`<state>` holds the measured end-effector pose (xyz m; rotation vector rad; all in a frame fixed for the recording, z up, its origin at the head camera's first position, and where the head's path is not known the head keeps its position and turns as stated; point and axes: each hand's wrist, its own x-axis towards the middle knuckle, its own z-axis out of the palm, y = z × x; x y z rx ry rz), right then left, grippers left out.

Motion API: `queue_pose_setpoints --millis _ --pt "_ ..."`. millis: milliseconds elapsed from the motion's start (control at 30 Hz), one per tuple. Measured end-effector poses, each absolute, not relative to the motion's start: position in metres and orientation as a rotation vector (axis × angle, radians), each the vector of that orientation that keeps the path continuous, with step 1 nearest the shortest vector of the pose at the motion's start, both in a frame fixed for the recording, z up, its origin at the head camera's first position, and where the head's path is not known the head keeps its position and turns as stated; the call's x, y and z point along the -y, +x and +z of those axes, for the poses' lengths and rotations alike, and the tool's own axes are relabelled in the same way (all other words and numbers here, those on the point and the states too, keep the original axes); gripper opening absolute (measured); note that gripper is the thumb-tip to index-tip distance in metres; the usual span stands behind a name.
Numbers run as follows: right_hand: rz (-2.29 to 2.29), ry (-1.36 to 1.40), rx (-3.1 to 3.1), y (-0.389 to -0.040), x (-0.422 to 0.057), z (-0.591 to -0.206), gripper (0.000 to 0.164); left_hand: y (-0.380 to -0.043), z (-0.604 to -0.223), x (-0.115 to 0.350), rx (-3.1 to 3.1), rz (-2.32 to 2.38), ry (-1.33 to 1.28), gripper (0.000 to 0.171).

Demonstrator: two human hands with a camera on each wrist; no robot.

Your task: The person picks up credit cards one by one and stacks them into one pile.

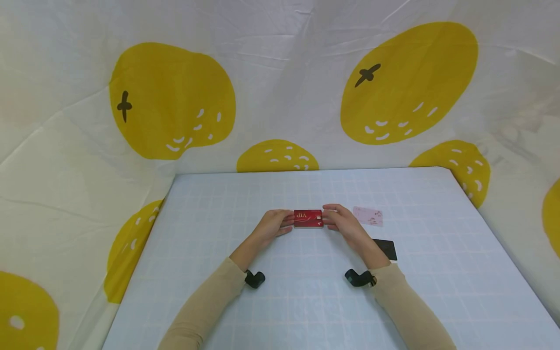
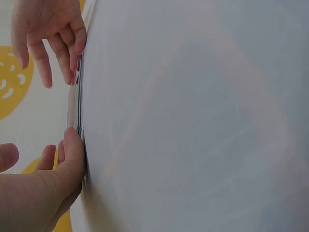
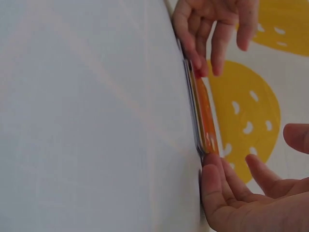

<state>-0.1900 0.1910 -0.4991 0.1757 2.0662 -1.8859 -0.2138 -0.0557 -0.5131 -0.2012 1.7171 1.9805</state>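
Card stack (image 1: 308,218) lies flat on the table (image 1: 302,296) between left hand (image 1: 271,224) and right hand (image 1: 346,225), relaxed fingers touching its ends; likely light, stiff, slippery: grip by short edges

A white sheet (image 1: 280,97) stands behind the table (image 1: 297,301) and along its left and right sides, visibly creased and printed with large yellow fruit (image 1: 170,102) that carry short white flecks, two of them also marked with a dark cross. The table is pale blue with a faint, lighter grid, its far edge running nearly level across the head view. Light is soft and rather dull, the sheet greyish towards the top.
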Motion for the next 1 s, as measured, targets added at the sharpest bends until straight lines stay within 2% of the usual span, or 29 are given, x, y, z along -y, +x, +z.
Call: queue_pose_setpoints --millis 1000 --pt "-1.879 0.174 -2.062 -0.1883 -0.1917 -0.5012 0.048 -0.2087 -0.5129 0.0535 -1.780 1.959 -0.200 0.037"
